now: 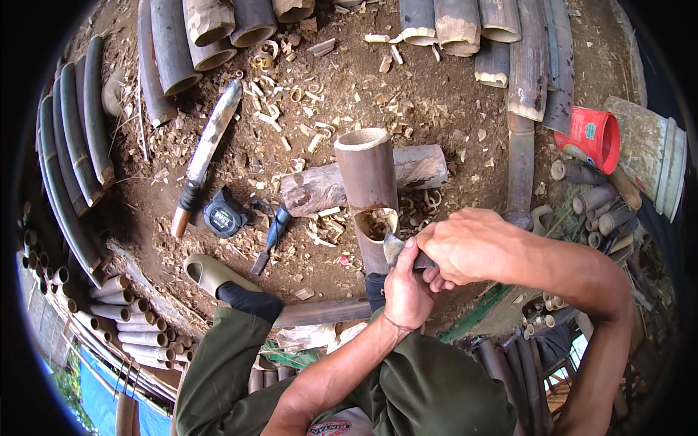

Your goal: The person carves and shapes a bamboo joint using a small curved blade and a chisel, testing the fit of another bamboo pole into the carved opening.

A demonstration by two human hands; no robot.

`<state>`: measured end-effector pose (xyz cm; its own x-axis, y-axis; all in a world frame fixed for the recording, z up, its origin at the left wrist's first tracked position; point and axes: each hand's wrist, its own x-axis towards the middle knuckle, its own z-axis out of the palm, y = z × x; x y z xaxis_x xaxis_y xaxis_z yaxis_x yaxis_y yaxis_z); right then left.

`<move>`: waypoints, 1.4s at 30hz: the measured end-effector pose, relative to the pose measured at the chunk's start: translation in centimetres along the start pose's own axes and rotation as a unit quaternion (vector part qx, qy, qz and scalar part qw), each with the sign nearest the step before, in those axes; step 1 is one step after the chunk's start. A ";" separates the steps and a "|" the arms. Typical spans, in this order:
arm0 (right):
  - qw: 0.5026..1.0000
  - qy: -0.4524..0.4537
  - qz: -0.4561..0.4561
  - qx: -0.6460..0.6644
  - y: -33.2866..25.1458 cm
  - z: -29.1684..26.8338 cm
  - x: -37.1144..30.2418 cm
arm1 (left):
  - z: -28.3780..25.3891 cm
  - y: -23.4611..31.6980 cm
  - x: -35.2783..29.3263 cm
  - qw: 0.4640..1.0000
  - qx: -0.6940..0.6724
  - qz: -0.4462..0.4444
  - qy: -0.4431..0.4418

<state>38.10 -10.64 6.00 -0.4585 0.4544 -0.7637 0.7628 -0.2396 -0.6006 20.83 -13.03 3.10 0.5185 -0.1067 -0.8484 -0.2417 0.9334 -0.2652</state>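
A brown bamboo tube [365, 171] stands tilted before me, its open end away from me and an oval opening [376, 224] cut in its near side. Pale shavings lie inside that opening. Just beside the cut, a short tool with a grey metal blade [393, 249] points toward the bamboo. My right hand [465, 247] is closed around its dark handle. Closed at the same tool is my left hand [407, 291], thumb pressed along the blade; its fingers are partly hidden. The tube's lower end reaches my legs.
Under the tube lies a bamboo log [316, 190]. To the left are a machete [212, 134], a tape measure [225, 214] and a blue-handled chisel [275, 231]. Bamboo pieces [171, 43] line the far side. A red container [590, 138] and whitish bucket [651, 156] stand right.
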 end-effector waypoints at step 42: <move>0.927 0.109 -0.047 -0.356 -5.7 -4.5 3.7 | 0.4 3.6 -0.2 0.991 -0.027 0.106 -0.075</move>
<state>34.14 -3.68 7.61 -0.4946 0.6252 -0.6037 0.8671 0.4016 -0.2946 20.18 -9.51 2.54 0.5672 0.1455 -0.8106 -0.3999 0.9091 -0.1166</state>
